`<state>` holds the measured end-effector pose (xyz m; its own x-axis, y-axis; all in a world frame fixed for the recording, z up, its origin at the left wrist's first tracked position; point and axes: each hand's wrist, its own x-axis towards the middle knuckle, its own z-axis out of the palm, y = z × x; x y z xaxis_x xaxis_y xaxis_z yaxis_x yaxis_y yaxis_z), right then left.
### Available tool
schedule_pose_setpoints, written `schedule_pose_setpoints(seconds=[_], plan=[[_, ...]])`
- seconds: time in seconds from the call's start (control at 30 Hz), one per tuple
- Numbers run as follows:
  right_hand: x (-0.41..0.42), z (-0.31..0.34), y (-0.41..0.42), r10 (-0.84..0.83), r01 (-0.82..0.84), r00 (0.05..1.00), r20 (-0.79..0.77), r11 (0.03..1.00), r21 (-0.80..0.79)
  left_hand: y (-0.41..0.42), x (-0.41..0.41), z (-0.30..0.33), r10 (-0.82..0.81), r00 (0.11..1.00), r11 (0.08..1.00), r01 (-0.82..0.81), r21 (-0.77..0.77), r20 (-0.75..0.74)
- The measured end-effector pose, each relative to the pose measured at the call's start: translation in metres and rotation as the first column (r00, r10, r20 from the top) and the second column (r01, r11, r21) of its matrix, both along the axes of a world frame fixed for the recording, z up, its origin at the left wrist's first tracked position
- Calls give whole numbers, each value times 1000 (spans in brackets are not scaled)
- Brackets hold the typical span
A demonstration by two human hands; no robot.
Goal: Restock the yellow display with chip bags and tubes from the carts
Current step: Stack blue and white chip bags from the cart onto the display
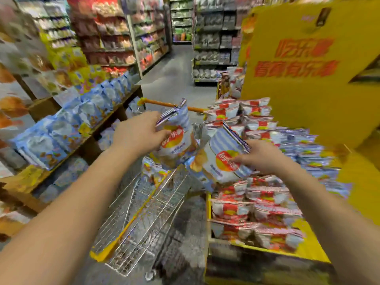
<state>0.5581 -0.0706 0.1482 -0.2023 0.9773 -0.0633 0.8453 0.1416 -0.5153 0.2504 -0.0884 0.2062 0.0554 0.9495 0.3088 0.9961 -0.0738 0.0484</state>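
Blue striped chip bags are in both hands; the left hand [136, 133] pinches one bag [174, 138] above the cart [144, 212]; the right hand [261, 156] grips another bag [223, 159] beside the yellow display [304, 251]; many bags already sit there; a few wait in the cart.

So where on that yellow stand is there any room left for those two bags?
Bare yellow shows at the yellow display's near right corner, beside the red-and-white bags, and along its right edge past the blue-striped bags. Elsewhere the tiers are crowded. The left hand and right hand each hold a bag over the cart.
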Motion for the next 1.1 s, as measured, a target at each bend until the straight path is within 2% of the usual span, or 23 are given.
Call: schedule_pose_setpoints(seconds=[0.13,0.4,0.5,0.63,0.8,0.93,1.1], plan=[[101,3,-20,-60,61,996,59,998,-14,11,92,-4,-142,989,989,143,-37,35],[331,5,-43,-167,189,954,248,980,-67,39,319,-20,-422,903,898,428,-97,80],[391,2,-44,-162,194,945,284,977,-88,45,381,-26,-486,870,864,493,-104,88],[467,-18,-45,-150,215,935,323,960,-177,52,466,-55,-529,845,817,532,-221,77],[512,-79,-24,-3,135,893,450,956,-262,62,523,-116,-561,823,734,544,-406,88],[511,-142,-9,104,55,874,475,950,-308,68,532,-174,-577,814,671,519,-530,67],[490,-205,3,160,7,875,457,940,-342,75,518,-242,-571,820,675,445,-588,-36]])
